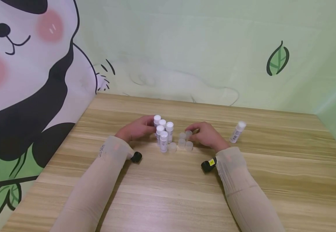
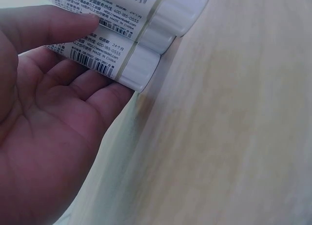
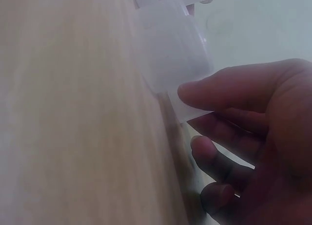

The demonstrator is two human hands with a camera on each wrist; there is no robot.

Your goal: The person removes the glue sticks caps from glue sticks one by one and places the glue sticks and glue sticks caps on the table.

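Several white glue sticks (image 1: 163, 141) stand upright in a tight cluster near the middle of the table, printed labels (image 2: 95, 62) facing the left wrist view. My left hand (image 1: 139, 129) is at the cluster's left side; its thumb and fingers hold a glue stick (image 2: 134, 79) at the back. Right of the cluster, several translucent caps (image 1: 181, 143) sit close together on the table. My right hand (image 1: 205, 133) pinches the far right cap (image 3: 187, 108) between thumb and forefinger, its other fingers loosely bent. Another cap (image 3: 170, 45) is nearer the right wrist camera.
One more glue stick (image 1: 237, 132) stands apart, to the right of my right hand. Wood-grain tabletop (image 1: 168, 190) extends in front and to both sides. A pale green wall covering (image 1: 185, 58) with a panda picture (image 1: 34, 74) rises behind and left.
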